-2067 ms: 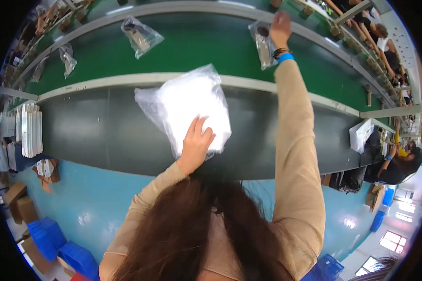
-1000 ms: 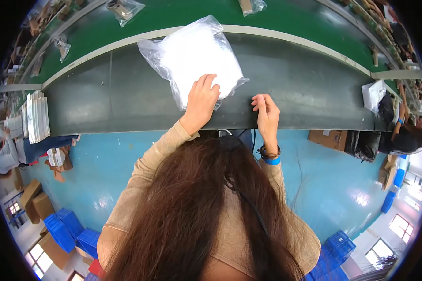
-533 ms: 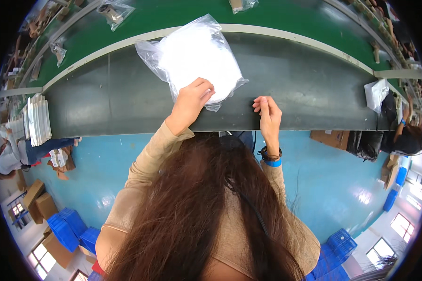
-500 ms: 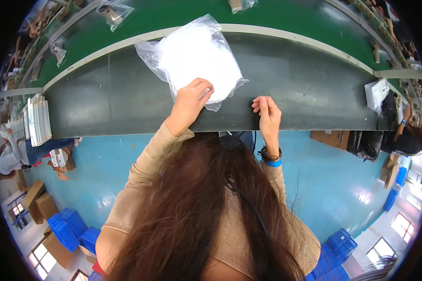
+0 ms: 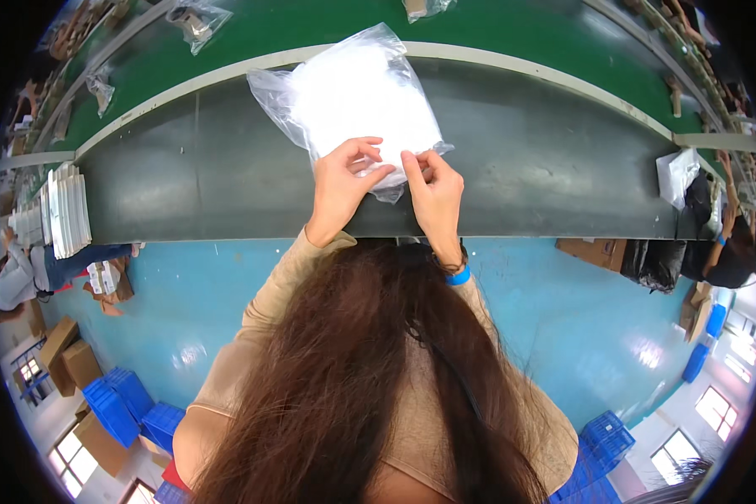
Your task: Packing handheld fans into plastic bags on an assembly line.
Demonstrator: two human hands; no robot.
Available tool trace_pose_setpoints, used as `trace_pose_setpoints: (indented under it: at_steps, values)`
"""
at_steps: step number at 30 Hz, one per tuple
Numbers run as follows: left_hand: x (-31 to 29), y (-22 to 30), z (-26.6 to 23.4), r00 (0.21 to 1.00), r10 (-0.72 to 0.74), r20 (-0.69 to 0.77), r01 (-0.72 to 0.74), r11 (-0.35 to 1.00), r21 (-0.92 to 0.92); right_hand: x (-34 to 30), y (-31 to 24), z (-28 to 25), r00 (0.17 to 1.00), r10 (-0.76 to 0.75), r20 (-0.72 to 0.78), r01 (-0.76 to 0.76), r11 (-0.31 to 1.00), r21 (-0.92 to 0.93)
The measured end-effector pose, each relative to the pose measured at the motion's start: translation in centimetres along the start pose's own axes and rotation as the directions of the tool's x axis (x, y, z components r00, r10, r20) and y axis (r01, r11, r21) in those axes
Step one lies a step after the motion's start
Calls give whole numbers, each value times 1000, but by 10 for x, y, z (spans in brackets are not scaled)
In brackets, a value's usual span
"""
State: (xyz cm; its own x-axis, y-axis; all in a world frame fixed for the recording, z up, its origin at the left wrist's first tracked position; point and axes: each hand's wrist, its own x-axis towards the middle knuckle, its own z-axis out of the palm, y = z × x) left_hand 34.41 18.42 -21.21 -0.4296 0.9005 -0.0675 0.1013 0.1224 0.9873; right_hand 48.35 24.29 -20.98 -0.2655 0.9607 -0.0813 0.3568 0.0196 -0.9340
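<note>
A clear plastic bag [image 5: 357, 92] with bright white contents lies on the dark workbench [image 5: 546, 160], its far corner over the pale rail. My left hand [image 5: 340, 181] is at the bag's near edge, its thumb and fingers apart with a gap between them. Close beside it on the right, my right hand [image 5: 437, 193] has its fingers curled and thumb drawn in, pinching the bag's near right edge. The white contents are too bright to make out.
A stack of white flat pieces [image 5: 65, 210] stands at the bench's left end. A white bag [image 5: 677, 176] lies at the right end. Beyond the rail, a green conveyor [image 5: 504, 25] carries small bagged items. Blue crates [image 5: 118, 407] and cardboard boxes stand behind me; other people are at both sides.
My right hand has moved left and forward from the bare bench to the bag's near edge. My left hand has spread its thumb from its fingers. The bag has shifted slightly right.
</note>
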Motion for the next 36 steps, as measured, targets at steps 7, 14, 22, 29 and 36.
trace_pose_setpoints:
  at_steps: [7, 14, 22, 29, 36]
  values:
    - [7, -6, 9, 999, -39, -34, 37, 998, -47, 6, 16, -10, 994, -98, 50, 97, 995, 18]
    - [15, -31, 3, 968, 105, -228, -96, 994, 51, 22, 28, -40, 984, -62, 170, 80, 991, -103]
    - [8, -11, 13, 990, 82, 115, -100, 981, 165, 42, -46, -167, 881, -421, -216, 421, 906, -48]
    - [14, -8, 3, 968, 93, 235, -141, 971, 195, -4, -169, -195, -214, -936, -278, 649, 77, -757]
    - [23, -17, -5, 954, 66, 292, -154, 944, 290, -34, -177, -150, -43, -913, -405, 679, 271, -682]
